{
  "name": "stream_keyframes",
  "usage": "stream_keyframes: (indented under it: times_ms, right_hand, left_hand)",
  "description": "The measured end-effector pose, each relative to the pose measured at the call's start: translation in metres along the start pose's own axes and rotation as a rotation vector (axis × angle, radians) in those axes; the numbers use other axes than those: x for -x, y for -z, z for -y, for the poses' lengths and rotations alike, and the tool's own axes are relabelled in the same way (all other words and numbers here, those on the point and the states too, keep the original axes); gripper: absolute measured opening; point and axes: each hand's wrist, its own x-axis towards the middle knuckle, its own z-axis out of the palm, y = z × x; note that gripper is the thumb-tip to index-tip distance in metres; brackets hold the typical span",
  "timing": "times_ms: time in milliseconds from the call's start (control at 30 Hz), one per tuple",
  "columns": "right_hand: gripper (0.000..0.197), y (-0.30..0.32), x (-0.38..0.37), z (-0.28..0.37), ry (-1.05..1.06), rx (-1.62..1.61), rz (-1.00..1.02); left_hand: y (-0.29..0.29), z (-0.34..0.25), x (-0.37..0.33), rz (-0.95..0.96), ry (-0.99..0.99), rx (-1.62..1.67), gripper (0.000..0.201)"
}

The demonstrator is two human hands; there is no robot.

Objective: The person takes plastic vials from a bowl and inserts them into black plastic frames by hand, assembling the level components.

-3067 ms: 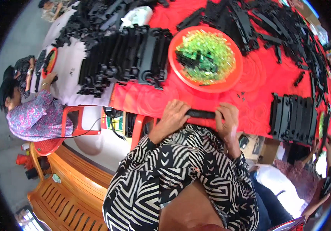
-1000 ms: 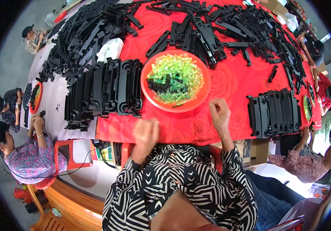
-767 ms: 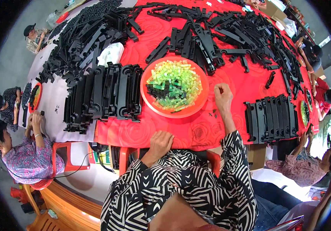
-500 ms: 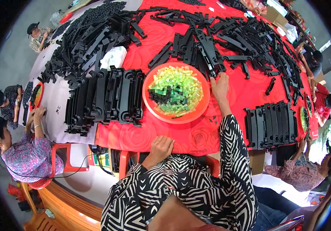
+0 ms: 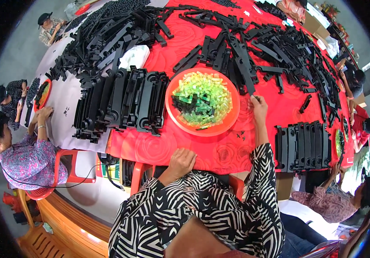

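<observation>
My right hand (image 5: 259,104) is closed on the near end of a long black plastic bar (image 5: 243,64), just right of the red bowl. The bar's far end lies among other black bars, and its smooth face shows. My left hand (image 5: 182,162) rests at the table's near edge with its fingers curled, and nothing shows in it. Between and beyond my hands stands the red bowl (image 5: 180,123), holding many small clear yellow-green pieces (image 5: 208,86) and a patch of small black pieces (image 5: 184,104).
Black bars stand in rows (image 5: 129,101) left of the bowl and in another row (image 5: 303,146) at right. Large heaps (image 5: 107,43) of loose bars cover the far side. A white bag (image 5: 135,56) lies behind the left row. Several people sit around the red-clothed table (image 5: 142,150).
My right hand has come nearer and slightly right, drawing the bar with it. The bar's slotted side showed before; now its smooth face does. My left hand stays put.
</observation>
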Motion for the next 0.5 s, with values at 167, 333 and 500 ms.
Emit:
stream_keyframes:
  times_ms: [167, 333, 500]
  right_hand:
    - [0.016, 0.026, 0.073, 0.036, -0.146, -0.437, 0.163]
    - [0.029, 0.048, 0.147, 0.063, -0.051, -0.168, 0.400]
    - [0.035, 0.035, 0.196, 0.061, -0.057, 0.102, 0.649]
  left_hand:
    - [0.001, 0.002, 0.001, -0.033, -0.002, 0.000, 0.014]
    - [0.015, -0.002, 0.003, -0.141, 0.231, 0.404, 0.021]
    - [0.050, 0.000, -0.004, -0.398, 0.329, 0.345, 0.058]
